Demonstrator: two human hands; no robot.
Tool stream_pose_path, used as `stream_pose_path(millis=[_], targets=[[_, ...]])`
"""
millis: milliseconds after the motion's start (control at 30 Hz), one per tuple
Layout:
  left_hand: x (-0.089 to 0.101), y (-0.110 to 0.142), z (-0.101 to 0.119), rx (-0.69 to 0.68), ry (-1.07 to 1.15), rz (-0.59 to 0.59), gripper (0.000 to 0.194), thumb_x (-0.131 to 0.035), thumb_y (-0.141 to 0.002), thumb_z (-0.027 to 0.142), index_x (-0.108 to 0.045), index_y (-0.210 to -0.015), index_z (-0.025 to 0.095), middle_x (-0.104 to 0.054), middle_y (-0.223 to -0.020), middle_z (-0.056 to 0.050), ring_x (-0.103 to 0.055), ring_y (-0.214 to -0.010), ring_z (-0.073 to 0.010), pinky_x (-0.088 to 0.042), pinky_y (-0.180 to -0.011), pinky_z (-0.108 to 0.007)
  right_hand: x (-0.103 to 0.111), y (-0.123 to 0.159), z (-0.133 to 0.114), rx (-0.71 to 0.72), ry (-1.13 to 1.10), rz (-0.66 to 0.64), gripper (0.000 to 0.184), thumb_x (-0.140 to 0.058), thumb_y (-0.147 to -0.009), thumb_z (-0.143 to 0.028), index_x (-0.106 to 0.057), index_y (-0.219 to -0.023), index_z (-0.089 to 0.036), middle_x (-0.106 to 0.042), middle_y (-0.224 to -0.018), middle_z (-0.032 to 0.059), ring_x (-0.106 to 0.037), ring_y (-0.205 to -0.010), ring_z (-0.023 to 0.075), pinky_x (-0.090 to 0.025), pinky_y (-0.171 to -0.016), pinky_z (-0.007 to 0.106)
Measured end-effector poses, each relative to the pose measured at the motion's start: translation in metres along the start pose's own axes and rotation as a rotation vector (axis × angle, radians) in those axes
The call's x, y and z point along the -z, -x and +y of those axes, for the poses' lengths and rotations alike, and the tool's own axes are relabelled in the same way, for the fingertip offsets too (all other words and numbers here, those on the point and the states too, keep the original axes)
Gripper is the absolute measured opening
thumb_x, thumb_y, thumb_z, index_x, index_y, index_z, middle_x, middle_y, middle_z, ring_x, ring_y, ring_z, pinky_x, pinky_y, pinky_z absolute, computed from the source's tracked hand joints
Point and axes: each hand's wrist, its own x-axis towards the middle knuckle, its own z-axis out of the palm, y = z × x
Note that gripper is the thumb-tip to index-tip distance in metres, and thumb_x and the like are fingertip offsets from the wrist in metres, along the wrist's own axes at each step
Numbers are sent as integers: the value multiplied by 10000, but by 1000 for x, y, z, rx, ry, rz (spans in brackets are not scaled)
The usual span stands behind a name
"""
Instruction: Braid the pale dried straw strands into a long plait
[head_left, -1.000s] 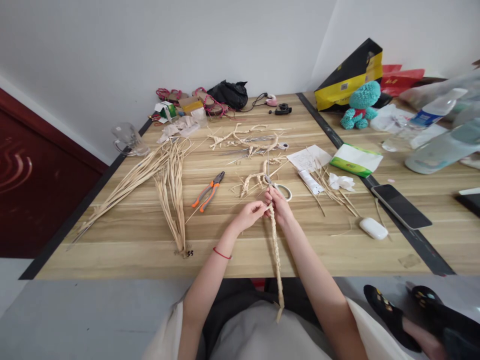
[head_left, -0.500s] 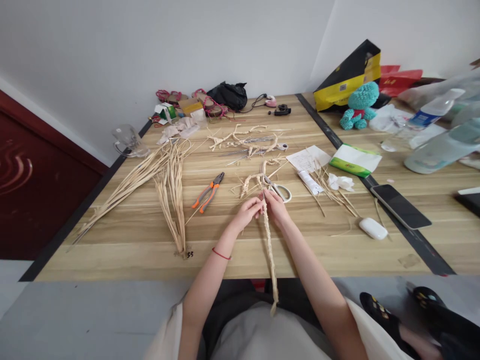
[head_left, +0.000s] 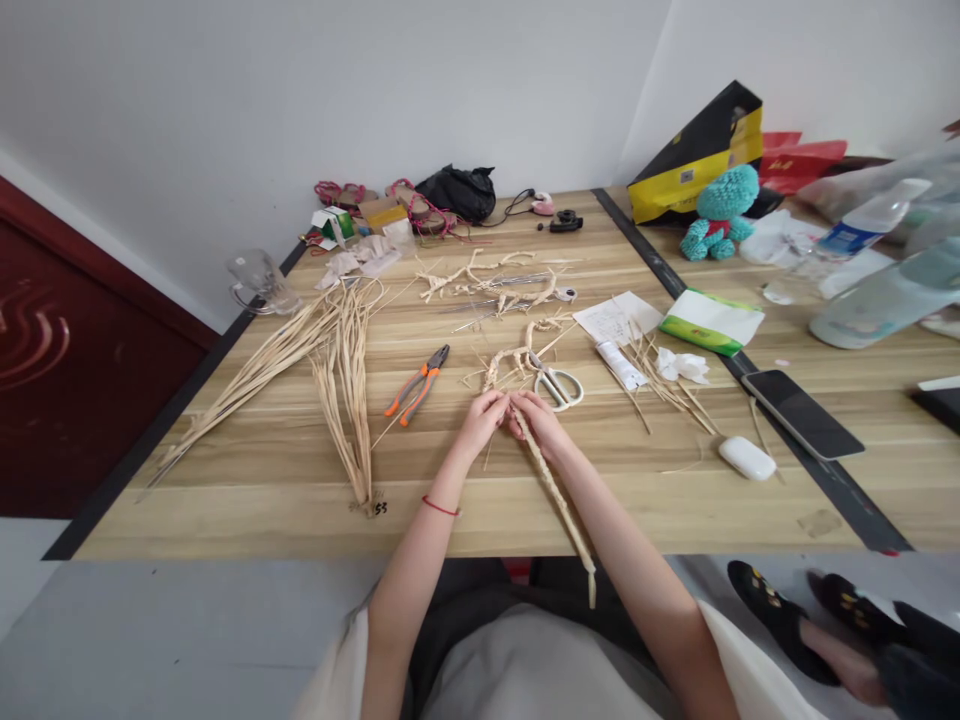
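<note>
Both my hands meet over the middle of the table at the upper end of a pale straw-wrapped stem (head_left: pixel 553 485). My left hand (head_left: pixel 484 420) is closed, its fingertips pinching at that end. My right hand (head_left: pixel 538 424) is closed around the stem just below, and the rest slopes down past the table edge towards my lap. What exactly lies between the fingertips is hidden. Just beyond the hands are white-handled scissors (head_left: pixel 559 388) and a branching straw-wrapped piece (head_left: pixel 510 358) with loose ends. Orange-handled pliers (head_left: pixel 417 385) lie to the left.
Long straw bundles (head_left: pixel 341 380) spread at the left near a glass mug (head_left: pixel 261 282). More wrapped pieces (head_left: pixel 480 270) lie behind. On the right are a white tube (head_left: pixel 621 366), a phone (head_left: pixel 802 412), a white case (head_left: pixel 747 458) and a turquoise crocheted doll (head_left: pixel 720 212). Another person's feet (head_left: pixel 780 615) show below.
My hands have moved slightly left and towards me, away from the scissors. The stem's lower end has swung to the right. The other person's feet have shifted a little.
</note>
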Motion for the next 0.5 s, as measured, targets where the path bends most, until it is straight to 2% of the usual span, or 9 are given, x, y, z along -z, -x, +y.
stream_pose_path(millis=[133, 333, 500], targets=[[-1, 0, -2, -11, -25, 5, 289, -537, -763, 406, -503, -623, 155, -412, -507, 47, -353, -488, -70, -273, -491, -221, 0, -2, 1, -26, -69, -16, 283, -680, -675, -402, -496, -672, -187, -506, -494, -50, -382, -325, 47, -235, -294, 171], [-4, 0, 0, -69, -43, -8, 261, -532, -768, 381, -531, -642, 153, -467, -559, 30, -435, -581, -90, -335, -584, -226, 0, -2, -2, 5, -128, 15, 245, -688, -671, -345, -506, -672, -181, -507, -518, -50, -351, -315, 33, -219, -277, 162], [-6, 0, 4, -75, -68, -23, 267, -537, -770, 373, -526, -628, 147, -443, -540, 37, -416, -570, -82, -319, -565, -215, 3, -4, -1, 8, -134, 50, 231, -687, -676, -307, -503, -661, -169, -484, -487, -59, -348, -305, 30, -227, -270, 155]])
